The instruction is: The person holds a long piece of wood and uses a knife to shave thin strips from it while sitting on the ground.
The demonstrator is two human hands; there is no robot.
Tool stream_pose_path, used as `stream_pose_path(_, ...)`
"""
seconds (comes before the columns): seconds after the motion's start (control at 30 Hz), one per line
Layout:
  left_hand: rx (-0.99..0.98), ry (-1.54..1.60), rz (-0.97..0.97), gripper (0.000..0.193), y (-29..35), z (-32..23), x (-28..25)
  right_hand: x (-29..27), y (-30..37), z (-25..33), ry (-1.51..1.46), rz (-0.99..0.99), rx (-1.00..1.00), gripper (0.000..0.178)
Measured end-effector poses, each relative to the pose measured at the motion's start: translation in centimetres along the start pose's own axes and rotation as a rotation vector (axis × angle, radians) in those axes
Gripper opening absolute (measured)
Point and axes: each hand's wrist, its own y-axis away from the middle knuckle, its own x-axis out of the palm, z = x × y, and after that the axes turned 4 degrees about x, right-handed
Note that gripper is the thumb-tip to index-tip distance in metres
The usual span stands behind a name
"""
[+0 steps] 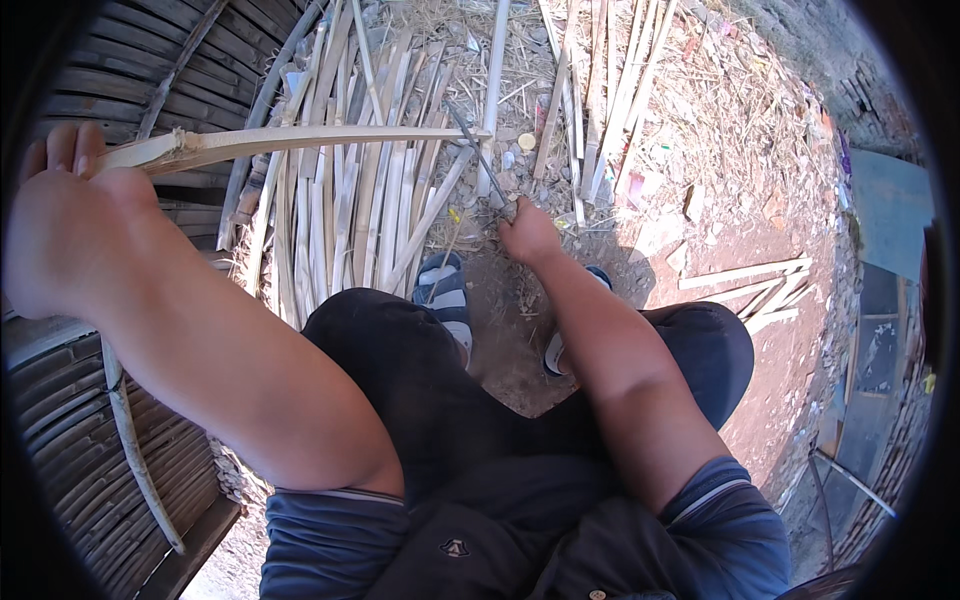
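Observation:
My left hand [75,225] is raised at the far left, its fingers wrapped round one end of a long split bamboo strip [300,138]. The strip stretches to the right across the view, with a knotty node near my hand. My right hand [530,233] is closed in front of my knees on a long, thin dark knife [480,155], seen almost edge-on. Its blade slants up and to the left, crossing the strip's far right end; whether it cuts into the bamboo I cannot tell. A pale upright bamboo piece [494,80] shows just behind that crossing.
Many split bamboo strips [385,200] lie in a pile on the ground at left, with more strips [625,90] at the far right. A few short pieces [765,290] rest beside my right knee. A slatted bamboo wall [90,430] runs along my left.

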Motion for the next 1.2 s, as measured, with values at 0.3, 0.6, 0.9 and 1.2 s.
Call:
stream_pose_path(0.3,-0.012,0.124,0.120,0.015,-2.0,1.9,-3.2,-1.7,-0.6,1.5,-0.408,0.090,0.090,0.048)
stream_pose_path(0.6,0.052,-0.103,-0.005,0.019,1.1,0.7,0.6,0.9,-0.5,-0.8,0.046,-0.030,-0.016,0.035)
stream_pose_path(0.9,0.005,0.066,-0.046,0.020,2.9,0.9,1.6,-1.5,-1.5,0.6,-0.266,0.139,0.100,0.050)
stream_pose_path(1.2,0.037,0.130,0.081,0.019,2.5,2.0,1.0,-4.6,-1.2,4.5,-0.349,0.013,0.073,0.050)
